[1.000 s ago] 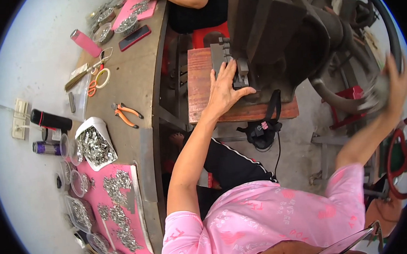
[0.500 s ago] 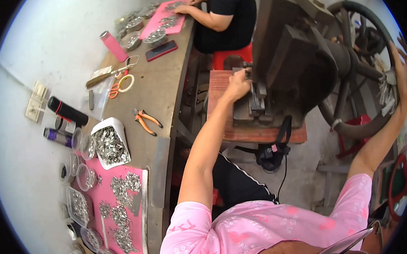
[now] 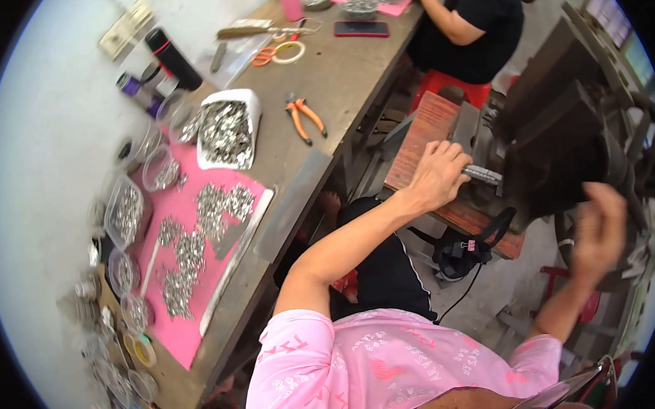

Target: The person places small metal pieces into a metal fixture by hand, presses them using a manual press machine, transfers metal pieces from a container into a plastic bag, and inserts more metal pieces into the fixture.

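Observation:
My left hand (image 3: 438,175) is closed around a grey ribbed bar (image 3: 483,174), whose end sticks out past the fingers toward the press. Beneath that hand lies the reddish wooden board (image 3: 422,136) at the base of the dark metal press (image 3: 553,130). My right hand (image 3: 601,227) is in the air in front of the press's right side, smeared by motion. Its fingers look apart, with nothing visible in them. The press's wheel is mostly hidden at the right rim.
On the bench at left are orange-handled pliers (image 3: 304,118), a white tub of metal pieces (image 3: 252,134) and a pink mat (image 3: 233,306) with loose pieces. A phone (image 3: 361,29) lies farther back. Another person (image 3: 481,19) sits on a red stool (image 3: 471,92). A black strapped object (image 3: 460,257) lies below the board.
My right hand has let go of the large wheel and moved inward. My left hand has drawn back from the press bed and now holds the ribbed bar. The view has shifted.

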`<state>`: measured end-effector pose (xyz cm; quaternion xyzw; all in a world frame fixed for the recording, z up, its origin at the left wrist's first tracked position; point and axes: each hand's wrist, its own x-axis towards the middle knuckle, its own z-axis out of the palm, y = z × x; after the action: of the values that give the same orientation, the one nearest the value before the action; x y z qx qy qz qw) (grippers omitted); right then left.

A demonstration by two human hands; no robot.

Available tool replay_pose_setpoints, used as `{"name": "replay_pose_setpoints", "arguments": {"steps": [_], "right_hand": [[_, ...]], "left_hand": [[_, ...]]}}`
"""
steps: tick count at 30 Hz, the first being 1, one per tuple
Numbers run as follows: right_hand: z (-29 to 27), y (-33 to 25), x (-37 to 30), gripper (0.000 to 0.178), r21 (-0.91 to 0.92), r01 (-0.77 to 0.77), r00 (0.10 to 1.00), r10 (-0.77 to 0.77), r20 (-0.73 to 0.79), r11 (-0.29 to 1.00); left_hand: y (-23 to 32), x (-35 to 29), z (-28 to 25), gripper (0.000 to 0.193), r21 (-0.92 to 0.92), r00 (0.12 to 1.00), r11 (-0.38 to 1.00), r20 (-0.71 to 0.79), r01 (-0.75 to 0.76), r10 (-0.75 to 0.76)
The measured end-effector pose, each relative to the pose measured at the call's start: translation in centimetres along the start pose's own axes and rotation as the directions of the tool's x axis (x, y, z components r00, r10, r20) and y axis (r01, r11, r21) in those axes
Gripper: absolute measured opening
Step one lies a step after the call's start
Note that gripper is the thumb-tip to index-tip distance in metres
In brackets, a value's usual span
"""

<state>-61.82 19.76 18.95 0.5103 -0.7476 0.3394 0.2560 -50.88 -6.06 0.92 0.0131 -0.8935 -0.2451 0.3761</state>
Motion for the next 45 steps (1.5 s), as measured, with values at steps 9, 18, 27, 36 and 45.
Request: {"name": "replay_pose_setpoints", "arguments": {"steps": [9, 18, 27, 36, 45], "right_hand": [[22.4, -13.4, -3.5, 0.058, 0.658, 0.046, 0.811, -0.413, 0.415, 0.751], [29.4, -28.4, -8.0, 0.043, 0.925, 0.036, 0.492, -0.812, 0.314, 0.379], [32.8, -33.6, -11.5, 0.053, 0.903, 0.174, 0.637, -0.744, 0.202, 0.394], [33.7, -33.8, -13.2, 0.066, 0.847, 0.235, 0.709, -0.680, 0.187, 0.477], [34.5, -33.2, -12.7, 0.057, 0.844, 0.290, 0.712, -0.691, 0.125, 0.451]], "left_hand": [[6.5, -15.9, -17.0, 0.029, 0.259, 0.820, 0.815, -0.421, 0.519, -0.388], [12.9, -30.9, -23.1, 0.032, 0.340, 0.531, 0.421, -0.668, 0.841, -0.522], [10.3, -34.5, -26.3, 0.026, 0.394, 0.505, 0.316, -0.688, 0.863, -0.521], [10.2, -34.7, -25.2, 0.026, 0.450, 0.556, 0.328, -0.705, 0.831, -0.440], [11.8, -36.4, -23.3, 0.038, 0.365, 0.545, 0.553, -0.815, 0.749, -0.199]]}}
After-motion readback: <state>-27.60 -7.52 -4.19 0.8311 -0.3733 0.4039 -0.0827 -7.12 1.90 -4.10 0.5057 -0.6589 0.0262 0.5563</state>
